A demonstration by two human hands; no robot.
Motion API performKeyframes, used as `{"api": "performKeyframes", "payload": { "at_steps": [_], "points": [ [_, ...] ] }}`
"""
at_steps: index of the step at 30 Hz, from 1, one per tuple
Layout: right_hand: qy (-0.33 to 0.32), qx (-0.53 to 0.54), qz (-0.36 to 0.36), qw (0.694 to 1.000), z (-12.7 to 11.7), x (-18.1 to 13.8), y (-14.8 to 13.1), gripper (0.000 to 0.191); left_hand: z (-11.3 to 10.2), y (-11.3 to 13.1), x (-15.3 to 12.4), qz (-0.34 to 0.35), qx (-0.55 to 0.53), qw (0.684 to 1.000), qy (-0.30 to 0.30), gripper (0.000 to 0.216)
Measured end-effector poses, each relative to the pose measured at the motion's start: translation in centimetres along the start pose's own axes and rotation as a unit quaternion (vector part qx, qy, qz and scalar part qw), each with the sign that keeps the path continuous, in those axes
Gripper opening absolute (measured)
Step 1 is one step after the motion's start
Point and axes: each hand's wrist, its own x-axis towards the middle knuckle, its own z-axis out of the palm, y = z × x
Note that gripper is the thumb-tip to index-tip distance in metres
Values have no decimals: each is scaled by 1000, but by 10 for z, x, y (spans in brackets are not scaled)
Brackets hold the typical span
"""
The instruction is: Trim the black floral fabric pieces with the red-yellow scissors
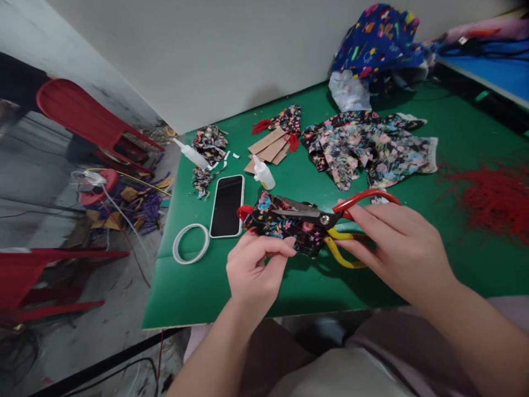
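Observation:
My left hand (pixel 258 267) pinches the lower edge of a small black floral fabric piece (pixel 285 223) with red thread at its left end. My right hand (pixel 397 242) grips scissors (pixel 325 219) by a red handle. Their dark blades lie across the upper side of the fabric, slightly apart. Yellow handles (pixel 345 262) show under my right hand, with a teal part beside them; I cannot tell whether they belong to a second tool. A phone (pixel 227 207) lies left of the fabric, and a white dropper bottle (pixel 264 175) stands just behind it.
On the green table (pixel 182 303) lie a tape roll (pixel 177 249), another bottle (pixel 193 156), brown card strips (pixel 270 146), floral fabric pieces (pixel 372 149) and loose red threads (pixel 496 198). A blue patterned cloth (pixel 378 41) is heaped behind. Red chairs (pixel 86 113) stand at left.

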Motion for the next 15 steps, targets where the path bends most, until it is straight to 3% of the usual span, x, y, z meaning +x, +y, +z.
{"api": "performKeyframes", "payload": {
  "at_steps": [15],
  "points": [
    [-5, 7, 8, 1000, 0, 1, -2, 30, -2, 0, 1, 8, -9, 1000, 0, 18]
  ]
}}
